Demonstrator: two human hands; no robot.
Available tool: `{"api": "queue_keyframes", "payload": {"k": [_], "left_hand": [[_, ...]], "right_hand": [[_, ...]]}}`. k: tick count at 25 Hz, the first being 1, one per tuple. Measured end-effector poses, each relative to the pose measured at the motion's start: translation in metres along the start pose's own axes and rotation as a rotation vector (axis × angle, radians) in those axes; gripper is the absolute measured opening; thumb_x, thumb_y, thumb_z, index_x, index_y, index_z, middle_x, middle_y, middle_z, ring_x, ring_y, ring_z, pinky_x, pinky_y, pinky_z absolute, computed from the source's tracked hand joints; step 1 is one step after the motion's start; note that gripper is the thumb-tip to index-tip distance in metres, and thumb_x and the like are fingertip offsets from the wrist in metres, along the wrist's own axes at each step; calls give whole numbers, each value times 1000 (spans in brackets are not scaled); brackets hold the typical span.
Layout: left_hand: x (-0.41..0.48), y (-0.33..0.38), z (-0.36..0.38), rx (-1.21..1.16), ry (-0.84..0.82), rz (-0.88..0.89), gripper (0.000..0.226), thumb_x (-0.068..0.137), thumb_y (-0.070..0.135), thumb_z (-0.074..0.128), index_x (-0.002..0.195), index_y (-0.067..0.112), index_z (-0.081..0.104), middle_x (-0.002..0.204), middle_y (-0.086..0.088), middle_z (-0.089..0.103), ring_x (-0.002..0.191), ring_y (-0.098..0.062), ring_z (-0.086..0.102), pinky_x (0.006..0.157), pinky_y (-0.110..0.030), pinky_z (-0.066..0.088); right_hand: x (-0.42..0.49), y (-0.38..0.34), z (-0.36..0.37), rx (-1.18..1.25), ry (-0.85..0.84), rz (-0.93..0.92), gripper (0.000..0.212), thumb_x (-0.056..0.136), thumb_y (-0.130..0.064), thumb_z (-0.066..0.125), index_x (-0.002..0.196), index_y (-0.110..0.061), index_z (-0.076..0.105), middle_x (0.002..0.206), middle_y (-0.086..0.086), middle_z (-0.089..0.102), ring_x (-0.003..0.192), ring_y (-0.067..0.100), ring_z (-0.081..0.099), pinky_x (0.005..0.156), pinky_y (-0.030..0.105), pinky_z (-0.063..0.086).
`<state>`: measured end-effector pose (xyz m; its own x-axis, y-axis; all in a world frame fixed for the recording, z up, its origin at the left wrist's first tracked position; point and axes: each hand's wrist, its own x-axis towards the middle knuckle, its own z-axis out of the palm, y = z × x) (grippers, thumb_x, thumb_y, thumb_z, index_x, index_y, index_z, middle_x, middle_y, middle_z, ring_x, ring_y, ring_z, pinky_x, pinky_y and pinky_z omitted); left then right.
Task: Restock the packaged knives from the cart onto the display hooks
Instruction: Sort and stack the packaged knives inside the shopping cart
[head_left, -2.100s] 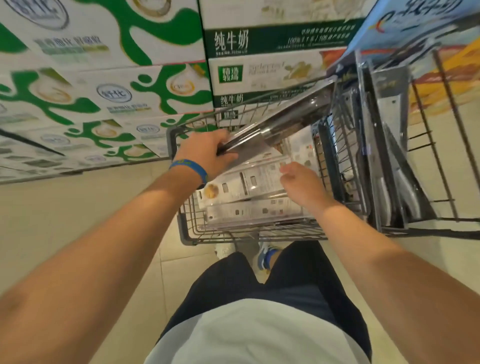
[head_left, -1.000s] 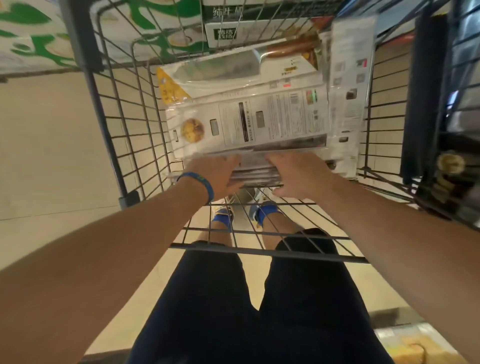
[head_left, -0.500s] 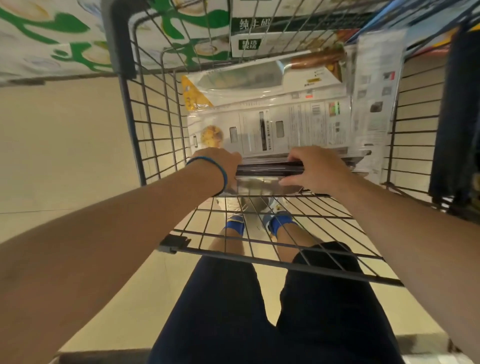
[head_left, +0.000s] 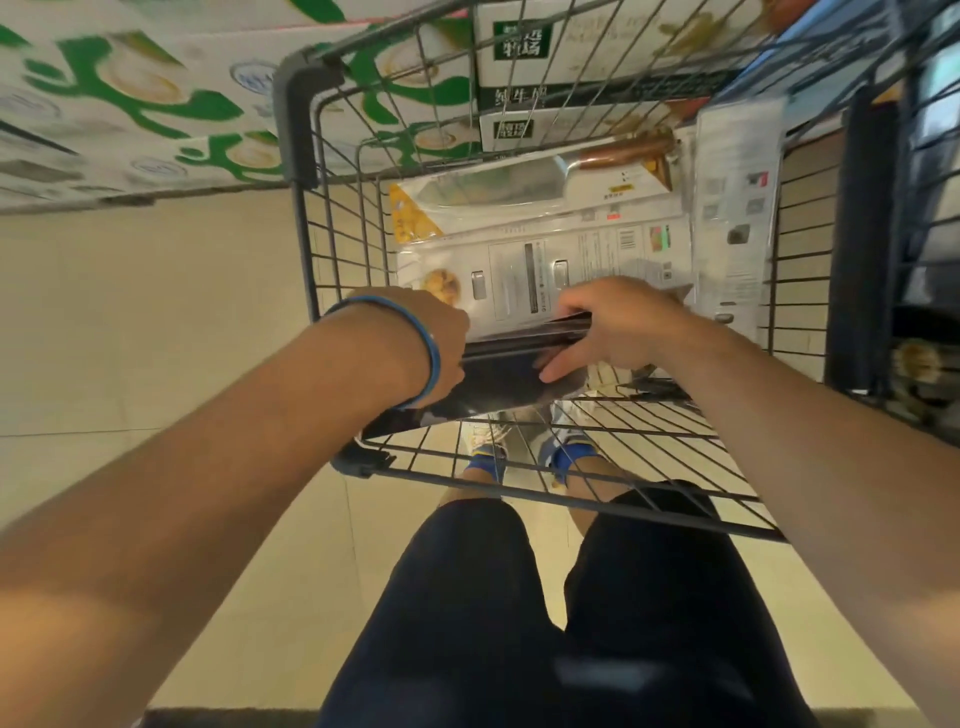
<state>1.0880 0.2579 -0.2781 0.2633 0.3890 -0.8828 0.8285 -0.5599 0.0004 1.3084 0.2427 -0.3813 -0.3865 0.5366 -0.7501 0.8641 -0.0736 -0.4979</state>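
Head view: both hands are working inside the cart (head_left: 297, 156). Right hand (head_left: 618, 327) is pinching the dark packs (head_left: 498, 382), fingers curling over the top edge, thumb lying flat along the near face. Left hand (head_left: 439, 338) is covering the packs' left end. Its fingers are hiding behind the back of the hand, so I can't tell the grip. Dark packs are sitting at the cart's near end, tilting up off the wire floor and touching the white packs (head_left: 545, 260) lying flat behind them. One more pack (head_left: 737, 208) is standing upright against the right wall. Hooks aren't showing.

I'm reading this as the pick-up step, with the restock barely underway. To do it well, I'm suggesting:
- squaring the bundle first so no pack is sliding out
- gripping card edges rather than blister
- lifting straight up so corners aren't snagging wire
- keeping the hang holes facing one way for the hooks

Risk I'm watching: slick packs fanning apart mid-lift.
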Motion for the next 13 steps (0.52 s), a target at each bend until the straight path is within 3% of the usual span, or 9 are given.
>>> {"api": "queue_keyframes", "payload": {"k": [3, 6, 8, 10, 11, 13], "left_hand": [[-14, 0, -32, -21, 46, -15, 43, 99, 53, 42, 126, 22, 51, 82, 3, 46, 78, -19, 48, 67, -30, 34], [-32, -13, -69, 133, 88, -43, 53, 97, 60, 41, 134, 23, 52, 123, -3, 58, 103, -26, 55, 76, -32, 37], [-39, -20, -88, 287, 22, -78, 54, 97, 59, 42, 130, 19, 58, 119, -4, 60, 86, -18, 51, 68, -23, 33], [-28, -13, -87, 276, -113, -80, 42, 102, 47, 44, 123, 15, 59, 108, -6, 61, 77, -13, 47, 59, -20, 32], [-16, -4, -80, 221, -157, -76, 34, 105, 38, 40, 119, 12, 57, 107, -10, 61, 81, -16, 52, 60, -19, 38], [5, 13, -64, 129, -105, -76, 30, 107, 24, 33, 115, 11, 59, 107, -12, 61, 87, -22, 56, 78, -29, 43]], "right_hand": [[-12, 0, -15, 142, 95, -8, 52, 47, -72, 79, 79, -34, 63, 79, -12, 66, 74, 9, 62, 59, 30, 42], [-23, -9, -18, 361, 81, -22, 52, 49, -66, 83, 87, -33, 68, 85, -18, 75, 74, 1, 70, 64, 30, 52], [-17, -27, -5, 480, 12, -62, 50, 57, -58, 87, 95, -32, 69, 91, -20, 77, 79, 0, 73, 73, 32, 58], [-5, -46, 16, 529, 0, -99, 39, 67, -48, 89, 96, -33, 68, 90, -20, 77, 79, -3, 72, 78, 30, 55], [2, -55, 25, 544, 2, -109, 36, 70, -43, 90, 98, -33, 69, 89, -20, 77, 80, -4, 71, 79, 28, 52], [16, -63, 32, 583, -24, -91, 31, 69, -36, 91, 94, -42, 74, 85, -24, 75, 79, -10, 68, 77, 21, 51]]}}
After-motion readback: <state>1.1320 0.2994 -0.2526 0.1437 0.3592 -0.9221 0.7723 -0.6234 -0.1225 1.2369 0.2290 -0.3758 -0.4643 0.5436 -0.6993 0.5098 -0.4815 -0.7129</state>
